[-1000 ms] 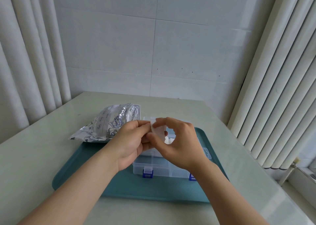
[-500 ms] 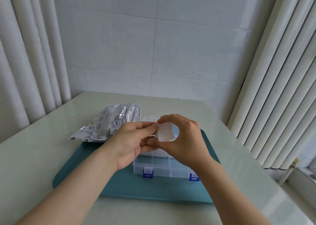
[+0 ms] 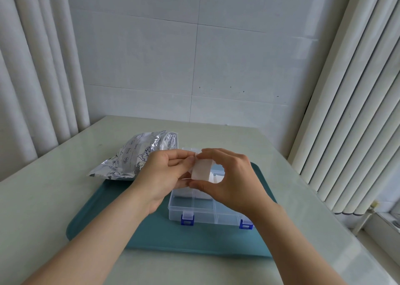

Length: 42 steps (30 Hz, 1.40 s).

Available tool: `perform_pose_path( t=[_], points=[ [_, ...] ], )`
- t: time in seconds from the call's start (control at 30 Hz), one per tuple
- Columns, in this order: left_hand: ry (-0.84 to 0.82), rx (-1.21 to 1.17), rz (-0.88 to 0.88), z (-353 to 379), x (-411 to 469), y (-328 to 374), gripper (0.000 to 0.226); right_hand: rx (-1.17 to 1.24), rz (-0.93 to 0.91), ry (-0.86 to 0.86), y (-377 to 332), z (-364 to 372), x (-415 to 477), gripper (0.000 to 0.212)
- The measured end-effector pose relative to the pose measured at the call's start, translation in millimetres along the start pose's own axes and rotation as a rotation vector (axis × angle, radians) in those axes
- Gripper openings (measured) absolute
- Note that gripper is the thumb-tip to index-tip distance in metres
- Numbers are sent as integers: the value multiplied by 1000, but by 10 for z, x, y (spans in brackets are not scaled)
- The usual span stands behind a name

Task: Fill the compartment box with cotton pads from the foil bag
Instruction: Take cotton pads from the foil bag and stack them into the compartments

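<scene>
2 hands [image 3: 161,176] [image 3: 234,182] on 1 cotton pad [image 3: 201,170]; 1 compartment box [image 3: 194,212]

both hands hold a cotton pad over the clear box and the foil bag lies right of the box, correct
Not quite. The head view shows the foil bag left of the clear box, not right. The rest holds: the left hand and right hand both hold a cotton pad over the box.

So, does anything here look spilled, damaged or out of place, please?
Nothing much. The crumpled foil bag lies on its side, half on the teal tray, half on the table; nothing spilled. The compartment box sits square, and the left hand and right hand hold a cotton pad above it.
</scene>
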State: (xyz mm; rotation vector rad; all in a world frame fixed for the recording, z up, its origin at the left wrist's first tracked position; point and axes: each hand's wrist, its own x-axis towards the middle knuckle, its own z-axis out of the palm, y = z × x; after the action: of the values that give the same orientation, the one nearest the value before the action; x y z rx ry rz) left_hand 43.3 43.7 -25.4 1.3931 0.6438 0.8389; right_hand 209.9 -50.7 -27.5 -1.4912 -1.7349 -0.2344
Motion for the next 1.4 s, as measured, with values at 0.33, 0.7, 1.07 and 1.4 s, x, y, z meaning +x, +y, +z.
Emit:
perform_pose_path(
  t=[0.33, 0.7, 1.07, 1.4],
  points=[
    [94, 43, 83, 44, 3, -40, 20, 54, 170, 125, 2, 100, 11, 51],
    [30, -86, -72, 117, -42, 9, 15, 11, 129, 165, 4, 125, 11, 45],
    [26, 37, -17, 112, -71, 75, 19, -1, 27, 70, 51, 83, 9, 45],
    [118, -11, 105, 123, -42, 6, 16, 609, 502, 75, -15, 5, 74, 34]
  ],
)
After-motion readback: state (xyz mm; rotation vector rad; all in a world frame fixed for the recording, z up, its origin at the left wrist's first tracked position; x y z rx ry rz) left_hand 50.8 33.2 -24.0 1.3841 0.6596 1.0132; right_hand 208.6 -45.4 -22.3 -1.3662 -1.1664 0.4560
